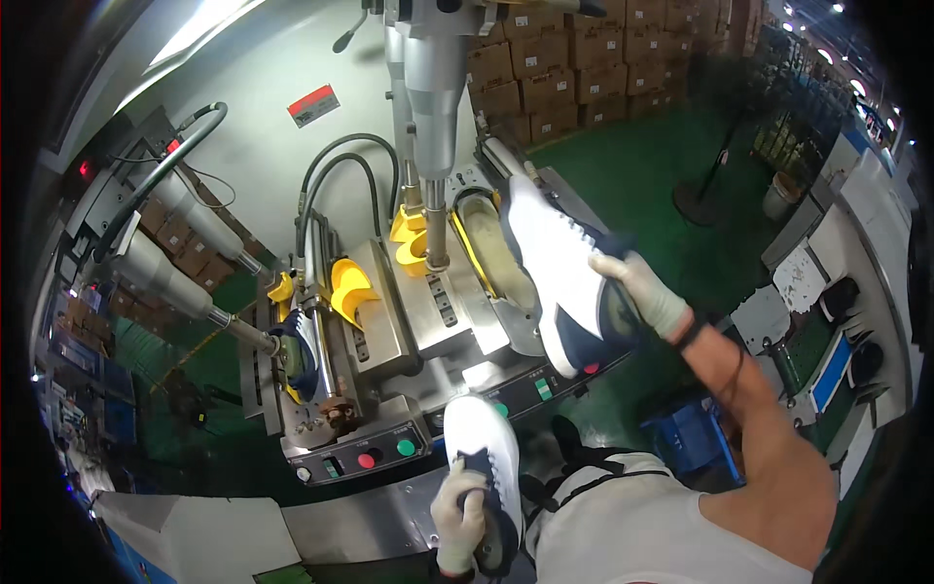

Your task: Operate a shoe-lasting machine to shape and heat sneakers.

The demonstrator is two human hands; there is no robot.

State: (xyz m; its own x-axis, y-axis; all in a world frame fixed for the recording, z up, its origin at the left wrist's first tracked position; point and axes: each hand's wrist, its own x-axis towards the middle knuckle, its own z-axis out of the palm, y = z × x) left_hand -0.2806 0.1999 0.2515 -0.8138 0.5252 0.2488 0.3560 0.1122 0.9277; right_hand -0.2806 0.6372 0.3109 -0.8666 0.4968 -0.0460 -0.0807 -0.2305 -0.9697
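My right hand (637, 287), in a pale glove, grips a white and navy sneaker (555, 263) at its heel end. The sneaker is held beside the machine's right station, next to a yellow-edged oblong pad (494, 248). Lower down, my gloved left hand (459, 516) is closed around the heel part of another white and navy sneaker (484, 448), its white toe pointing at the machine. Something grey-green fills the opening of each sneaker. A third, dark blue and white shoe (304, 355) sits under the press rod at the machine's left station.
The metal press machine (457, 341) carries yellow curved clamps (350, 292), vertical cylinders (433, 107) and black hoses. Red and green buttons (406, 447) line its front panel. Stacked cartons (574, 78) and a fan stand (710, 185) are behind. A rack with shoe parts (837, 302) stands at right, above a blue bin (691, 438).
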